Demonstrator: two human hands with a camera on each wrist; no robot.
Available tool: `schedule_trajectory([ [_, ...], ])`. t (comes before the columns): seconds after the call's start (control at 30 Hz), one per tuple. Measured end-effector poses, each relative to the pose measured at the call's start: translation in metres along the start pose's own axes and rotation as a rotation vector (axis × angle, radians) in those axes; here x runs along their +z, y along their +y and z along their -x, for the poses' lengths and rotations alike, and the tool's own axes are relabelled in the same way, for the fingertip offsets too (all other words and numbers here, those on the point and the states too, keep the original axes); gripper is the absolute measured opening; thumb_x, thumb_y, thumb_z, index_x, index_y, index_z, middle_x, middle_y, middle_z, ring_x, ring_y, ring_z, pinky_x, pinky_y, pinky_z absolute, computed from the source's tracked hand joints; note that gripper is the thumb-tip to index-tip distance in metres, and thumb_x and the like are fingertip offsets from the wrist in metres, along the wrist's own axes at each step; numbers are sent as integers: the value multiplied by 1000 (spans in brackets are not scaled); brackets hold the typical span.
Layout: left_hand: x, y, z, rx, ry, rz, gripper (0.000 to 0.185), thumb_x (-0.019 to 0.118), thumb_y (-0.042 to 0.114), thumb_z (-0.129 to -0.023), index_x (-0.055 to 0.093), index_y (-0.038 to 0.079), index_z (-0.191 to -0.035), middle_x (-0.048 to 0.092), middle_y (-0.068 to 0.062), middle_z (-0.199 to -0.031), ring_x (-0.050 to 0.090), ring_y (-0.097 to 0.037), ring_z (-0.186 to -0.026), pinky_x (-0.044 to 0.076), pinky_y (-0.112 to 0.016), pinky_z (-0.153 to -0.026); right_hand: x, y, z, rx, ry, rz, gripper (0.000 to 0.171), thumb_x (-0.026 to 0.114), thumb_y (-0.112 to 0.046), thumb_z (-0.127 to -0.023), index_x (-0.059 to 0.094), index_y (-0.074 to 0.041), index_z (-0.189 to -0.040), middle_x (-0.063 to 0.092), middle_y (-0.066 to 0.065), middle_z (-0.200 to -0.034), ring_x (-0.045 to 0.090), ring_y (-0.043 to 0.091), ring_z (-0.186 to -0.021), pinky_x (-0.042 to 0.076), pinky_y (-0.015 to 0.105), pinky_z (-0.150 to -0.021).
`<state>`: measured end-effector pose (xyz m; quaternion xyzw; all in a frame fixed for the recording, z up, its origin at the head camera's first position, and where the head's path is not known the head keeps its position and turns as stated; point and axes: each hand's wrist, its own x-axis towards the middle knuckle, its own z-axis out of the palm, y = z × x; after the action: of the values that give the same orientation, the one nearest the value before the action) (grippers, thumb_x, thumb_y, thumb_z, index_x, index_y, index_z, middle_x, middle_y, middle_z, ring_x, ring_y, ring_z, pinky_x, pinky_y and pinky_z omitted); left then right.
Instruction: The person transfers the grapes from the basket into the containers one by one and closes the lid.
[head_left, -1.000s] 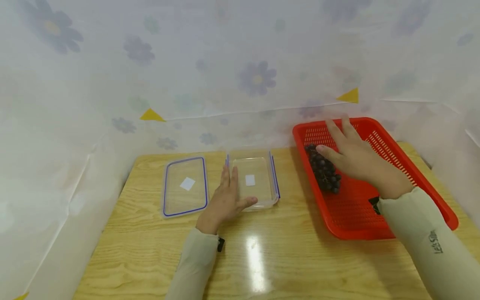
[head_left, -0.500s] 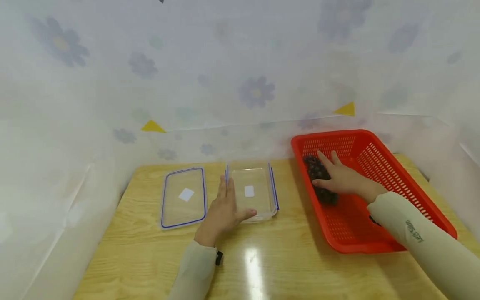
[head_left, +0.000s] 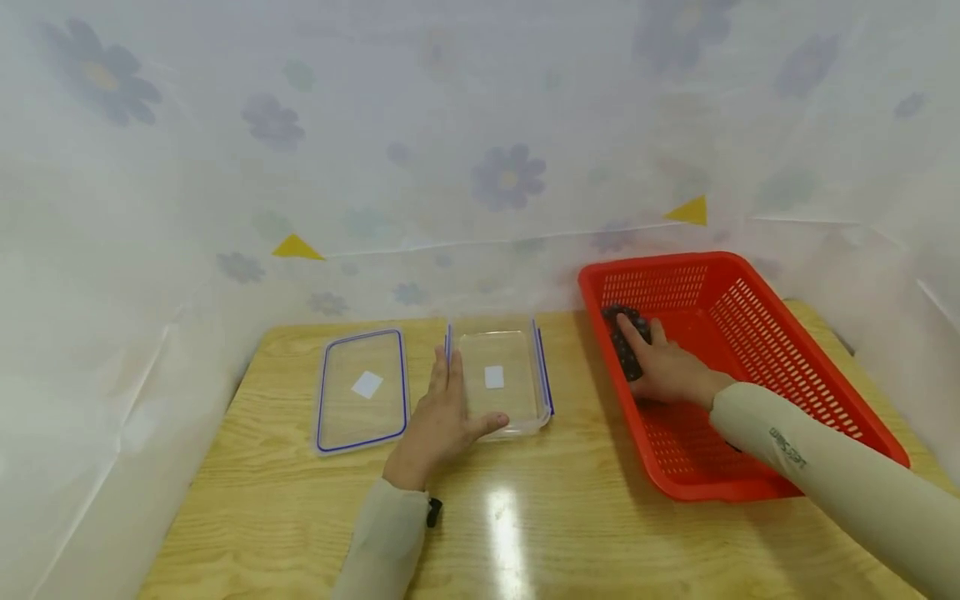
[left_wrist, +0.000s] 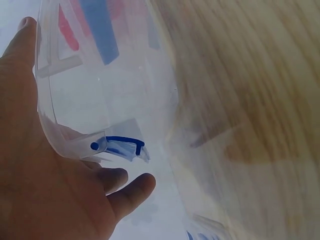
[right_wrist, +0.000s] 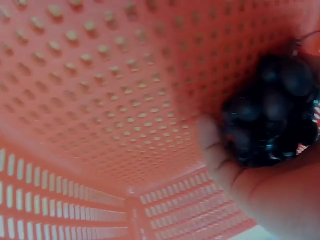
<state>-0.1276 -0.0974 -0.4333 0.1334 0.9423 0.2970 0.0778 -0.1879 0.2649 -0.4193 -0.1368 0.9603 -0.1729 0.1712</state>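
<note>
Right hand [right_wrist: 260, 185] now around grapes [right_wrist: 272, 112]

- A wooden table [head_left: 540, 533] with a glossy top reflected overhead light.
- A white sheet [head_left: 450, 150] printed with faded purple flowers enclosed it behind and on both sides.
- Yellow triangles [head_left: 297, 247] marked the sheet.

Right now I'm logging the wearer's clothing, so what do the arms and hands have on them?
Both hands, left hand and right hand, are bare, with no gloves. Each arm wears a long pale beige sleeve. The right sleeve carries small dark lettering on the forearm; a small black piece shows at the left cuff.
</note>
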Motion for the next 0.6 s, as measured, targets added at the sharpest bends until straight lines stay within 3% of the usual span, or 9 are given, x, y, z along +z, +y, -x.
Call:
schedule_trajectory([
  [0.1,-2,1,0,-2,-9,-5,119,69,61,-88,-5,2,-161,-23,-17,-163,3,-40,-150,33,-55,-112,2,4,-3,-2,21,-14,119,78,-49,-85,-5,-15,-163,0,44,-154,37,69,-123,48,66,-83],
  [0.23,-3,1,-1,-4,-15,-13,119,68,61,-89,-5,2,-161,-23,-17,-163,4,-41,-150,34,-55,-111,4,9,-6,-22,58,-15,114,80,-30,-84,-1,-17,-163,5,41,-153,37,67,-121,46,68,-85],
  [0.4,-3,1,-1,-20,-21,-4,119,69,61,-88,-6,3,-161,-24,-15,-163,4,-39,-151,32,-55,-113,5,15,-7,-58,105,29,107,73,-3,-81,6,-16,-163,16,41,-147,51,57,-103,50,61,-76],
  [0.6,-2,1,-2,-28,-36,7,120,69,62,-88,-9,6,-160,-26,-12,-162,0,-36,-151,31,-54,-113,3,21,-6,-57,128,56,102,70,5,-78,16,-18,-162,31,39,-140,53,31,-68,46,41,-56],
])
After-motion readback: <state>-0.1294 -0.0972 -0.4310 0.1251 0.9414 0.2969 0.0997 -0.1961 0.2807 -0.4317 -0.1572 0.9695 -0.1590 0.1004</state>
